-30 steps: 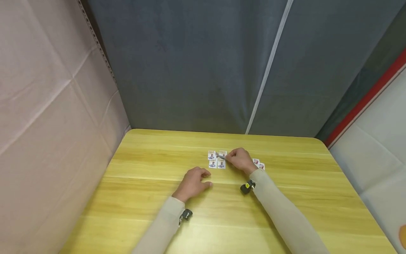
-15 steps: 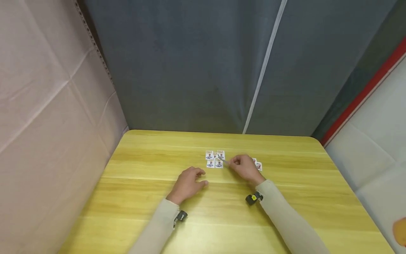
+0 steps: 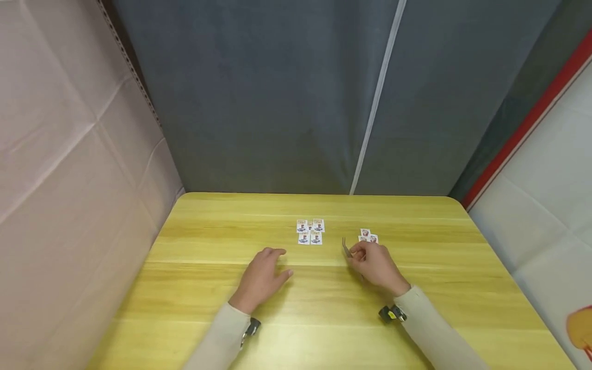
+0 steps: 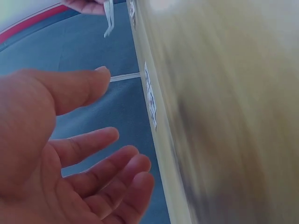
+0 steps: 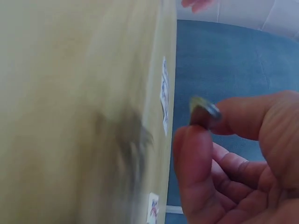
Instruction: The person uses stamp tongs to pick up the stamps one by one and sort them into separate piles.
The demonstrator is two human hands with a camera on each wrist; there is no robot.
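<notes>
Yellow wood grain of the table [image 3: 208, 288] fills the lower half of the head view, where both hands are seen at once. The right hand [image 3: 376, 267] is placed right of centre, its thumb and forefinger pinched on thin metal tweezers [image 3: 346, 247] whose tips point up and away from the person. A loose group of small cards [image 3: 368, 237] is seen just beyond that hand, and a tidy block of small printed cards [image 3: 310, 232] lies near the frame's middle, well apart from the tweezers. The left hand [image 3: 261, 277] is held at lower centre-left with fingers relaxed and spread, nothing gripped; whether it touches the wood cannot be told.

Only the right wrist view gives the pinch close up: the tweezers [image 5: 204, 110] are seen end-on as a grey, blurred tip pressed between thumb and forefinger at centre right, with card edges [image 5: 164, 95] along the table rim. In the left wrist view the open palm [image 4: 60, 158] is shown at lower left, while the tweezers [image 4: 108, 18] appear far off at the top as two pale, slender prongs hanging below the other hand.
</notes>
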